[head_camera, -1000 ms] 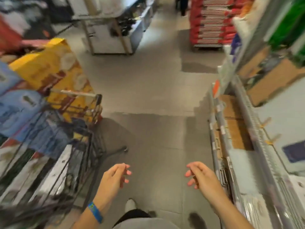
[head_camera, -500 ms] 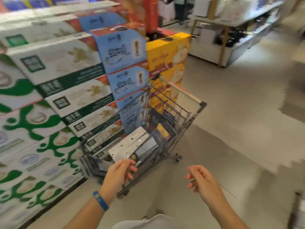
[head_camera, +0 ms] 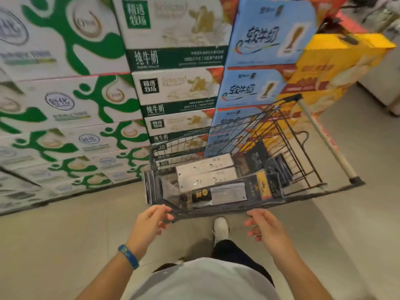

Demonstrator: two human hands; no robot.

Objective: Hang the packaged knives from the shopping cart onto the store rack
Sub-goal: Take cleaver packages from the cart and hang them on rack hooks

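- The packaged knives lie flat inside the shopping cart, just behind its near rim and within easy reach.
- The left hand curls at that rim's corner, perhaps to steady the cart; blur hides whether it pinches the wire.
- The right hand, just short of the rim, is loosely curled and empty, likely free to pick.

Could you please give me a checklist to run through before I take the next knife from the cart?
1. Packs in cart: several, ok.
2. Top pack uncovered, near the rim: ok.
3. Left hand holds no pack: ok.
4. Right hand holds nothing: ok.
5. Rack in view: not ok.
6. Top pack's hanging hole intact: cannot tell.
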